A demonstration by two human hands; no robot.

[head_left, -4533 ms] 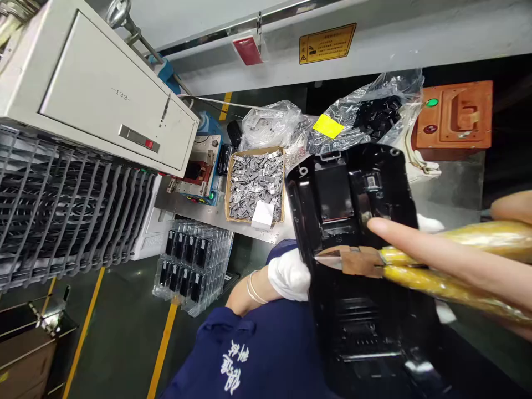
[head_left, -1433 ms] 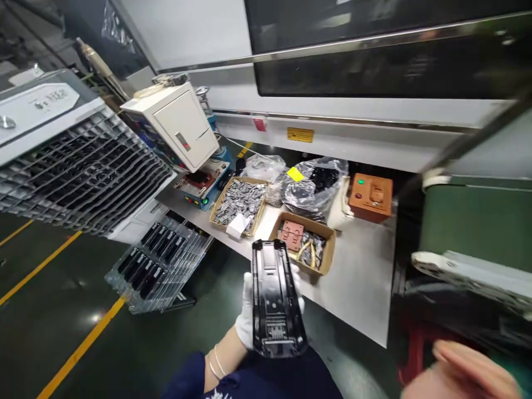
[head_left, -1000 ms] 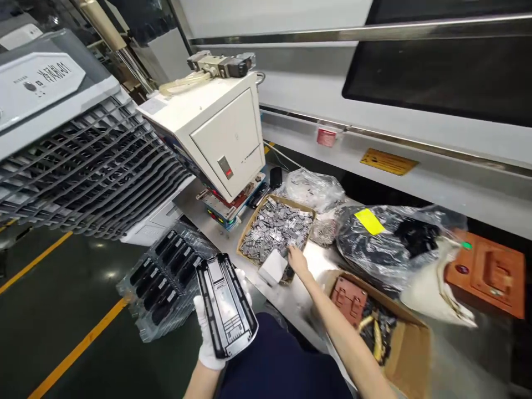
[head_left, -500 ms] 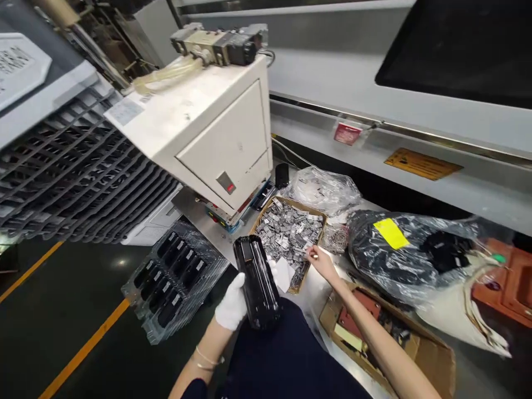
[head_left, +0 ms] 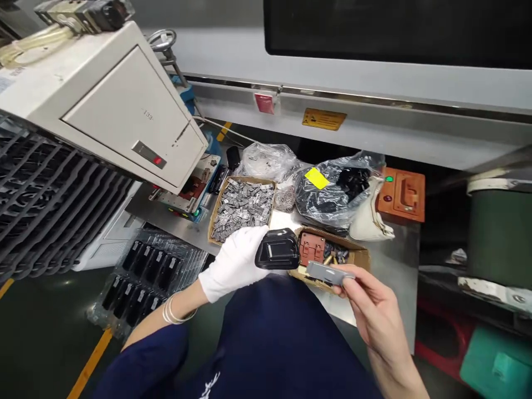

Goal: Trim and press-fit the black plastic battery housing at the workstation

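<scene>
Change since half a second ago: our right hand (head_left: 371,302) has left the box of grey metal pieces (head_left: 243,208) and now pinches a small grey part (head_left: 328,272) between thumb and fingertips, lower centre-right of the frame.
Left hand: our gloved left hand (head_left: 233,261) grips the black plastic housing (head_left: 277,249), which has turned end-on toward us (we see mostly one rounded end).
Meaning of the change: we judge that part and housing are being brought together, since they now sit just beside each other at centre frame.
Position of the pair: both hover above our lap, at the near edge of the steel table (head_left: 390,260), touching nothing below.
Edges: the open cardboard box (head_left: 359,254) with the brown block (head_left: 311,248) lies directly behind the grey part; the table's near edge runs beneath the hands.
Crowded side: upper left, the beige machine cabinet (head_left: 112,111) overhangs the table.
Open room: lower centre, over the dark blue clothing (head_left: 282,343); right of the box, bare steel.
Upper centre: plastic bags (head_left: 332,188) and the orange switch box (head_left: 401,195), well apart from the hands.
</scene>
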